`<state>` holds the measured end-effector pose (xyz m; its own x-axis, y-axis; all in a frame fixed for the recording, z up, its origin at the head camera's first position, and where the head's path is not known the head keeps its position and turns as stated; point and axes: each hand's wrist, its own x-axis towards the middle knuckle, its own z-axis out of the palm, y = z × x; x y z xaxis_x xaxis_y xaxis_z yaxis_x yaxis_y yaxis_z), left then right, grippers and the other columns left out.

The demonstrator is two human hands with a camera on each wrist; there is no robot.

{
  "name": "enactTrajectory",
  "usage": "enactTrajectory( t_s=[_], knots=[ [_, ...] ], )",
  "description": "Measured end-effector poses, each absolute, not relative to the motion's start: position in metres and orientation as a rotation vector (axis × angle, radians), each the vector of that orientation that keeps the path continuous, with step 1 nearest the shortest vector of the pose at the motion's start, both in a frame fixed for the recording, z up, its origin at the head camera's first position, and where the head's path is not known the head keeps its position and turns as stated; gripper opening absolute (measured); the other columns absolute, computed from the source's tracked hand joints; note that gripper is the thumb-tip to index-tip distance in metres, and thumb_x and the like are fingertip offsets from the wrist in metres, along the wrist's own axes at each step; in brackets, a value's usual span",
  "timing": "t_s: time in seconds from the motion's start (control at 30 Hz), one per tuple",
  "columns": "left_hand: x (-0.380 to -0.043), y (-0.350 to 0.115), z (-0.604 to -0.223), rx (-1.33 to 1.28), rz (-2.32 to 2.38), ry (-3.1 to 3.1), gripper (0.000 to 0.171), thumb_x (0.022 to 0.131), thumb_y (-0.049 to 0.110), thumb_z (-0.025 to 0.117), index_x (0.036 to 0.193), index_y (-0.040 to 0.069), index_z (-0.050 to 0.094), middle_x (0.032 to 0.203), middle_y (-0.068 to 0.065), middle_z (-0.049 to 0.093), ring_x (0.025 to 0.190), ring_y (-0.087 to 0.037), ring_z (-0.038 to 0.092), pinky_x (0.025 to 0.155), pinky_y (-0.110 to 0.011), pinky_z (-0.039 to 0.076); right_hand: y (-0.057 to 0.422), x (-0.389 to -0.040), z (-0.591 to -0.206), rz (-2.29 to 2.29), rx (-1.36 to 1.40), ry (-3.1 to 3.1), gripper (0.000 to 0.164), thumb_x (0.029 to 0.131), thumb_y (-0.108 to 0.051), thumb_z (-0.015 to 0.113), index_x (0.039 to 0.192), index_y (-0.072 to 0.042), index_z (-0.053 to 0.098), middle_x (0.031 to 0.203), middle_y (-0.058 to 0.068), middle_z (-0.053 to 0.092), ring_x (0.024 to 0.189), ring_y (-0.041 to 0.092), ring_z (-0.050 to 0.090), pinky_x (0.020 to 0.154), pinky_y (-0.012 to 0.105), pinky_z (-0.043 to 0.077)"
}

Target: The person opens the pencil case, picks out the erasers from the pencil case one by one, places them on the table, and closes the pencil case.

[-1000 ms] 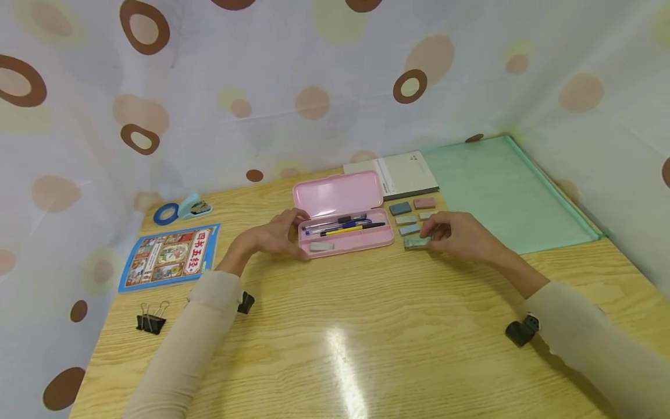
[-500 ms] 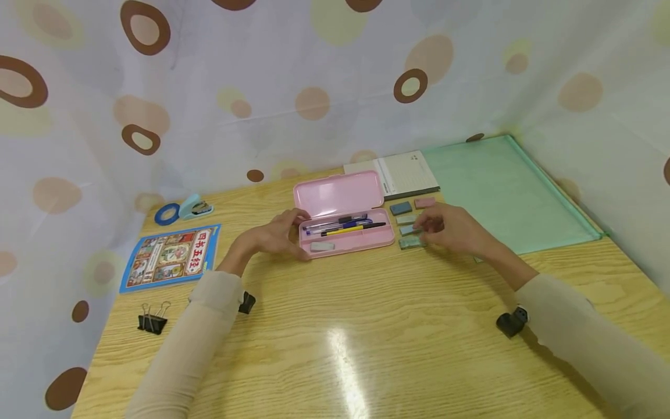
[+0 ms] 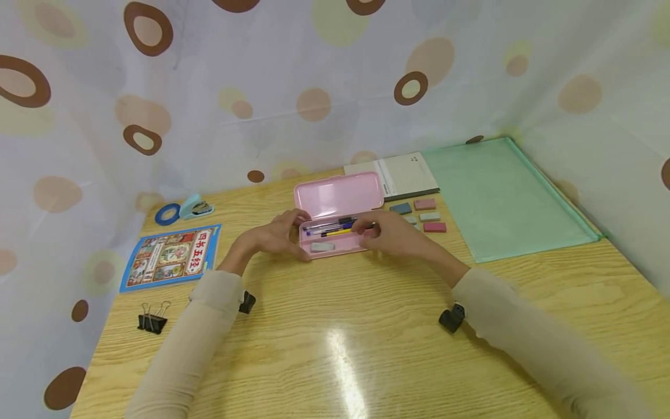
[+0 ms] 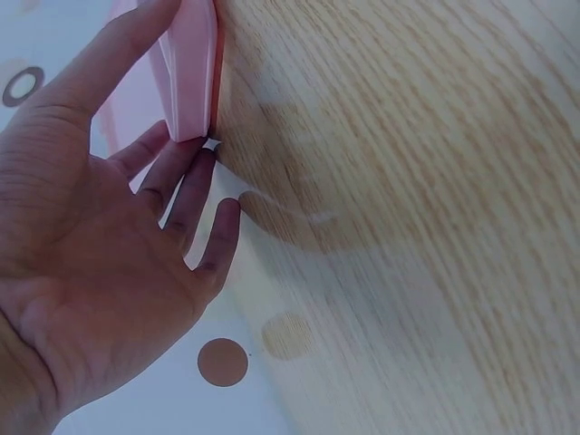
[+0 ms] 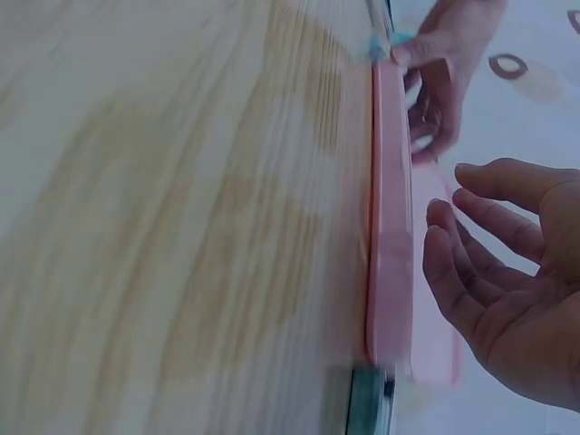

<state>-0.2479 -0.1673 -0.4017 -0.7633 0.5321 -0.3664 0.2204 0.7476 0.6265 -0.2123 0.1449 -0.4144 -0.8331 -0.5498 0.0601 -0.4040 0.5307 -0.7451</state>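
Observation:
An open pink pencil case [image 3: 339, 195] lies near the back of the table, its lid tipped back. My left hand [image 3: 274, 235] holds the case's left end, thumb at the front edge and fingers behind; the left wrist view shows this hand [image 4: 109, 236] against the case's end [image 4: 190, 82]. Over the right part of the case is my right hand [image 3: 395, 233], fingers bent loosely. In the right wrist view the right hand [image 5: 517, 272] shows a gap between thumb and fingers, with nothing seen in it. Pens [image 3: 327, 228] and a white eraser [image 3: 322, 247] lie inside.
Right of the case are several erasers, including a magenta one [image 3: 434, 227], a red one [image 3: 424, 203] and a dark blue one [image 3: 400, 208]. A notepad [image 3: 410, 174] and green mat [image 3: 518, 198] lie behind. At left are a booklet [image 3: 173, 256], tape [image 3: 167, 214] and binder clip [image 3: 152, 320].
My right hand has moved left from the erasers to over the right part of the case, uncovering the magenta eraser. The left hand has stayed at the case's left end.

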Motion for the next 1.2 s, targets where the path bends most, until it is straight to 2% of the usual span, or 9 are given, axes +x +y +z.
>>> enactTrajectory(
  t_s=[0.1,0.27,0.43,0.5,0.63,0.77,0.93,1.2],
  knots=[
    [-0.248,-0.168,-0.401,0.567,0.771,2.407,0.090,0.080,0.031,0.091,0.149,0.014,0.036,0.148,-0.014,0.045,0.140,-0.033,0.034,0.122,-0.055,0.025,0.121,-0.214,-0.416,-1.129,-0.863,2.572,0.030,0.091,-0.012,0.077,0.120,-0.008,0.074,0.118,0.007,0.073,0.096,0.021,0.060,0.085,0.036,0.050],
    [-0.248,-0.168,-0.401,0.582,0.749,2.422,0.088,0.080,0.033,0.090,0.148,0.014,0.037,0.147,-0.014,0.046,0.140,-0.032,0.035,0.121,-0.055,0.026,0.093,-0.215,-0.417,-1.077,-0.888,2.541,0.031,0.089,-0.010,0.073,0.120,-0.007,0.074,0.118,0.008,0.073,0.097,0.022,0.063,0.086,0.038,0.052],
    [-0.248,-0.168,-0.401,0.580,0.744,2.430,0.088,0.080,0.033,0.090,0.148,0.014,0.037,0.148,-0.014,0.045,0.139,-0.032,0.035,0.122,-0.055,0.026,0.073,-0.212,-0.414,-0.979,-0.855,2.610,0.031,0.088,-0.007,0.072,0.118,-0.006,0.075,0.118,0.009,0.075,0.114,0.024,0.066,0.102,0.042,0.052],
    [-0.248,-0.168,-0.401,0.576,0.748,2.426,0.088,0.080,0.033,0.090,0.148,0.014,0.037,0.148,-0.014,0.045,0.139,-0.032,0.035,0.121,-0.054,0.027,0.067,-0.211,-0.412,-0.927,-0.807,2.648,0.028,0.089,-0.008,0.073,0.117,-0.006,0.076,0.117,0.008,0.075,0.115,0.026,0.067,0.103,0.044,0.052],
    [-0.248,-0.168,-0.403,0.584,0.756,2.424,0.088,0.080,0.032,0.090,0.148,0.013,0.037,0.148,-0.015,0.044,0.140,-0.032,0.036,0.121,-0.055,0.028,0.059,-0.210,-0.412,-0.883,-0.742,2.718,0.020,0.092,-0.013,0.074,0.111,-0.009,0.076,0.111,0.006,0.075,0.108,0.024,0.067,0.097,0.042,0.053],
    [-0.249,-0.169,-0.404,0.592,0.753,2.429,0.088,0.081,0.032,0.090,0.148,0.013,0.037,0.148,-0.015,0.044,0.139,-0.032,0.036,0.121,-0.055,0.028,0.054,-0.211,-0.415,-0.904,-0.725,2.765,0.014,0.092,-0.011,0.076,0.105,-0.009,0.077,0.102,0.004,0.074,0.098,0.021,0.067,0.090,0.039,0.055],
    [-0.248,-0.169,-0.402,0.583,0.765,2.421,0.088,0.080,0.031,0.090,0.148,0.014,0.037,0.148,-0.014,0.044,0.139,-0.032,0.036,0.121,-0.054,0.028,0.051,-0.213,-0.418,-0.929,-0.691,2.779,0.011,0.090,-0.007,0.077,0.100,-0.009,0.077,0.095,0.004,0.073,0.090,0.019,0.065,0.082,0.036,0.054],
    [-0.248,-0.169,-0.402,0.573,0.766,2.413,0.088,0.082,0.032,0.090,0.149,0.014,0.035,0.149,-0.014,0.043,0.139,-0.031,0.035,0.121,-0.054,0.027,0.047,-0.214,-0.418,-0.952,-0.652,2.768,0.012,0.086,-0.001,0.073,0.094,-0.011,0.078,0.091,0.002,0.073,0.086,0.018,0.065,0.079,0.035,0.055]
  ],
)
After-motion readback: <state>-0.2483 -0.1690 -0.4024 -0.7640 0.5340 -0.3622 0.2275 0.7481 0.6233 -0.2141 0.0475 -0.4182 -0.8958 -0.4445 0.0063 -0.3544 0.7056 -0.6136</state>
